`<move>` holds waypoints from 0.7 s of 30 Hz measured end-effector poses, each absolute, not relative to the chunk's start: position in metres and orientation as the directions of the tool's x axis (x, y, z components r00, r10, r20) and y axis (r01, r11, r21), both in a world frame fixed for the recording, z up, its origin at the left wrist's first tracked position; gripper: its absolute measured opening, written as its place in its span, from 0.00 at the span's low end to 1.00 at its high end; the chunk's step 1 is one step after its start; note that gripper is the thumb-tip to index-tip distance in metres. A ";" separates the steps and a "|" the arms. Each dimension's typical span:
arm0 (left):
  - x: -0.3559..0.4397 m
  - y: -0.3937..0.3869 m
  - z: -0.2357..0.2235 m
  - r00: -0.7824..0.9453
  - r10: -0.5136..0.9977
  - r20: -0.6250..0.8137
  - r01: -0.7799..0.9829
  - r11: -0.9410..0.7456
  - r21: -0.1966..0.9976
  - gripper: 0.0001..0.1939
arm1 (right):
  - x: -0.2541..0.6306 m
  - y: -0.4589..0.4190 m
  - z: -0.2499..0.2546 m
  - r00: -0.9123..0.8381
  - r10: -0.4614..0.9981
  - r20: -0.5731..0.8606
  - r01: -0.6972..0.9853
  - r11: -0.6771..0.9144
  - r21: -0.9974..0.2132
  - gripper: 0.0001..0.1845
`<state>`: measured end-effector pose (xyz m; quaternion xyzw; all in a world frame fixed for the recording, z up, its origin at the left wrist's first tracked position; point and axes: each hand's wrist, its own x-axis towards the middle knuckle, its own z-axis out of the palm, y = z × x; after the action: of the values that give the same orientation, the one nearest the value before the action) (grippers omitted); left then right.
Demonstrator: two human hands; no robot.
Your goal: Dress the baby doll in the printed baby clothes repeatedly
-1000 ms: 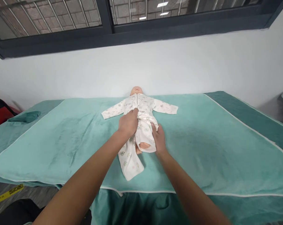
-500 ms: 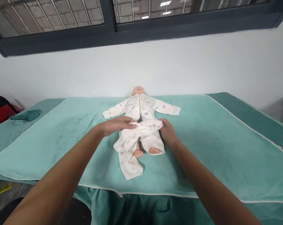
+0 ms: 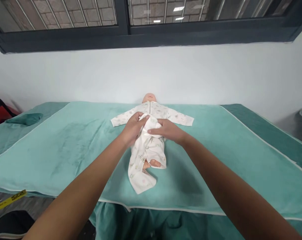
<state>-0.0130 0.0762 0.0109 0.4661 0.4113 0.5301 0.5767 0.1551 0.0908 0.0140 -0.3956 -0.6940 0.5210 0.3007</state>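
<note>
A baby doll (image 3: 149, 97) lies on its back, head toward the wall, wearing a white patterned jacket (image 3: 177, 116) with its sleeves spread sideways. White patterned baby pants (image 3: 141, 160) cover its legs. My left hand (image 3: 135, 128) is closed on the bunched waist of the pants, on the left side. From the right, my right hand (image 3: 167, 130) grips the same bunched cloth with its thumb on top. The doll's feet (image 3: 154, 163) show by the right leg opening, while the left pant leg hangs past them onto the mat. My hands hide the doll's middle.
A green padded mat (image 3: 73, 143) with white piping covers the bed. Behind it rise a white wall (image 3: 151, 73) and a dark window frame (image 3: 151, 35). A red and black item (image 3: 1, 113) sits at far left. Yellow tape (image 3: 8, 201) shows at lower left.
Both hands have moved closer together and up toward the doll's chest, drawing the waist of the pants with them. The cloth is now bunched narrower, and the right leg opening has shifted left.
</note>
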 end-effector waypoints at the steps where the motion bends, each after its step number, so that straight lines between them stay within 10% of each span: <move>1: -0.017 0.075 0.009 0.111 0.994 -0.005 -0.220 0.030 0.975 0.19 | 0.156 0.096 0.014 -0.488 0.873 -0.005 0.186 0.098 -0.978 0.16; 8: -0.044 0.059 -0.010 0.424 0.902 -0.088 -0.090 0.138 0.986 0.22 | 0.147 0.106 -0.002 -0.412 0.911 -0.018 -0.071 -0.052 -0.996 0.13; 17: -0.028 0.075 -0.030 0.145 0.989 -0.032 -0.425 0.091 0.900 0.29 | 0.147 0.095 0.006 -0.722 0.669 -0.175 0.263 0.031 -0.964 0.24; 21: -0.033 0.065 -0.032 0.205 0.974 -0.092 -0.347 0.160 0.924 0.27 | 0.149 0.099 -0.001 -0.624 0.771 -0.127 0.099 -0.083 -0.992 0.24</move>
<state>-0.0326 0.0648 -0.0324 0.4103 0.3824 0.5015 0.6588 0.1491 0.0995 -0.0008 -0.3479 -0.6257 0.6484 0.2591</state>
